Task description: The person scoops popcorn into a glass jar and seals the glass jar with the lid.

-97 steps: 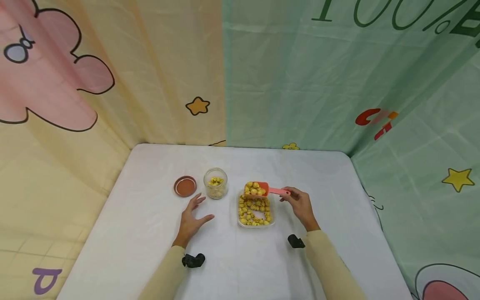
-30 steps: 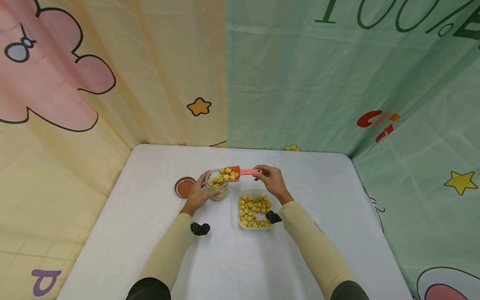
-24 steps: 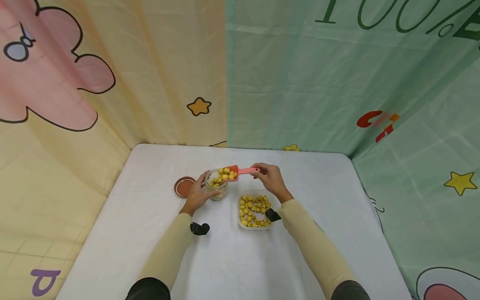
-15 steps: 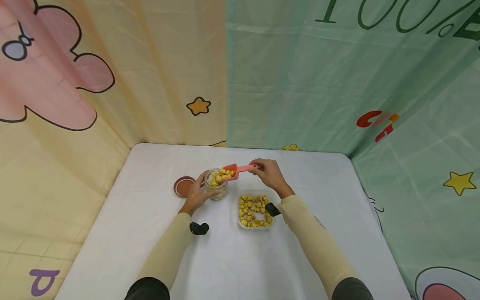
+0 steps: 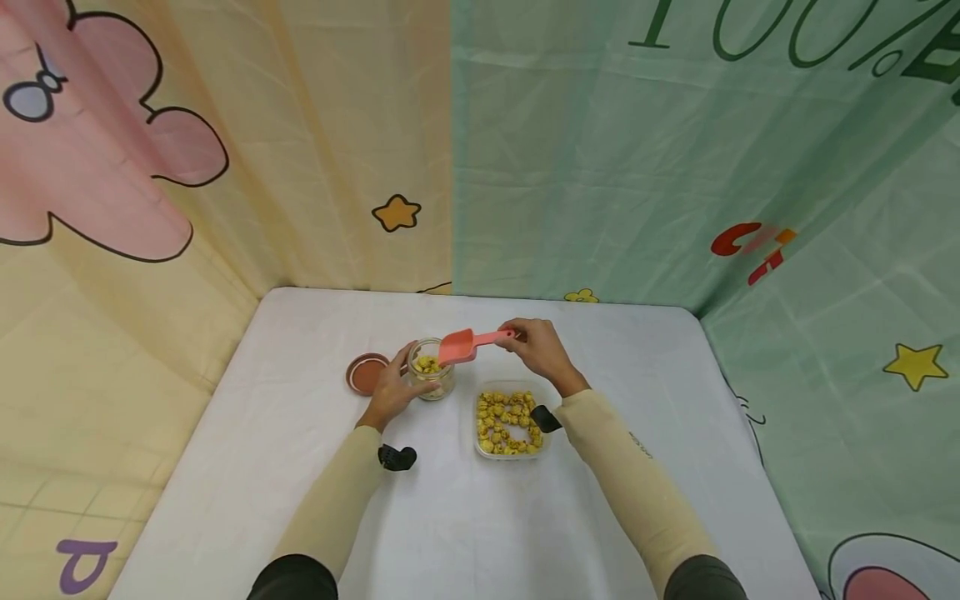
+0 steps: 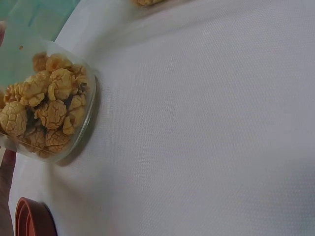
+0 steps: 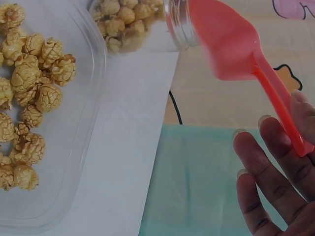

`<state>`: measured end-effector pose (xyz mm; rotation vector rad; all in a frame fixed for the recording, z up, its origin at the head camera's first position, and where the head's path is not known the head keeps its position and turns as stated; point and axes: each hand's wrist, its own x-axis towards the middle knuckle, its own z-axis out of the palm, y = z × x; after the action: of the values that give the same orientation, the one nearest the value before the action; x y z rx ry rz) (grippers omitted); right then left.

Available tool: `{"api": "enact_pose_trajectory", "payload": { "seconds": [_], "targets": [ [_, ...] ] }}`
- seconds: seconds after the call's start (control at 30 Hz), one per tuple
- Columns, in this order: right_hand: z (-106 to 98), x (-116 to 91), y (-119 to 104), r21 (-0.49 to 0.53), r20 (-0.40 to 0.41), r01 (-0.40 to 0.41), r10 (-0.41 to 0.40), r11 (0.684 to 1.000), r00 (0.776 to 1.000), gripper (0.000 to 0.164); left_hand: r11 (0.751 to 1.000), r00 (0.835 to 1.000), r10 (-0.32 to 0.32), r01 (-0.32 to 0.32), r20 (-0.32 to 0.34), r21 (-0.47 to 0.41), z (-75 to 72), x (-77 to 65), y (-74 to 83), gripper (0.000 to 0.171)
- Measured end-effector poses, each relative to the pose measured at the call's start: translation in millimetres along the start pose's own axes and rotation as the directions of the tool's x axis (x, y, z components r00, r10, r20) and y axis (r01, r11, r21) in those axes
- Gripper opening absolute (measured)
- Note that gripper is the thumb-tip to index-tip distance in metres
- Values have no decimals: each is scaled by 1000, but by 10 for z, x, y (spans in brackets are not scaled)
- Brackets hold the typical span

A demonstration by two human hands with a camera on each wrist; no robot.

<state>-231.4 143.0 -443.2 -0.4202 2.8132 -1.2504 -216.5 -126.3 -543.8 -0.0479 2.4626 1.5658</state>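
Moved since half a second ago: the load of the pink scoop (image 5: pixel 459 345), gone from its blade, which now looks bare; the glass jar (image 5: pixel 442 386) has stayed put. I list the rest from my remote feed, left to right about that jar. Brown lid (image 5: pixel 367 375): off, on the table (image 5: pixel 450 525), left of the jar. Left hand (image 5: pixel 392 392): curled round the jar's left side, thumb in front. Jar: standing, popcorn (image 5: pixel 427 364) inside. Scoop: slanted, lip at the jar's right rim; contact, I cannot tell. For clean emptying I judge it best to keep that lip over the mouth, tip gently and hold the glass steady. Clear tub (image 5: pixel 510 457): near the jar, right and towards the wearer, more popcorn around a bare middle. Right hand (image 5: pixel 542 350): right of the jar, thumb and forefinger pinching the handle's end. Obstructions: the blade covers part of the jar's mouth; a black wrist device (image 5: pixel 546 418) overlaps the tub's right edge. Patterned curtain (image 5: pixel 585 175): beyond the jar.
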Motion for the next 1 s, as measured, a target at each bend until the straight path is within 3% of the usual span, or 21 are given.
{"api": "enact_pose_trajectory", "payload": {
  "seconds": [0.4,0.67,0.83,1.0],
  "targets": [
    [36,-31,61,15,-10,-22,22,1000,1000,23,1000,1000,-9,9,4,7,14,16,14,101],
    [130,-93,170,36,-74,16,-13,999,997,24,997,997,78,-78,-23,1,-3,-21,-72,106],
    [184,-151,260,52,-134,92,-84,994,987,22,983,982,181,-182,-59,-11,-1,-78,-138,104],
    [207,-200,318,89,-182,141,-123,986,976,20,976,973,210,-214,-90,-30,3,-155,-170,101]
  ]
}}
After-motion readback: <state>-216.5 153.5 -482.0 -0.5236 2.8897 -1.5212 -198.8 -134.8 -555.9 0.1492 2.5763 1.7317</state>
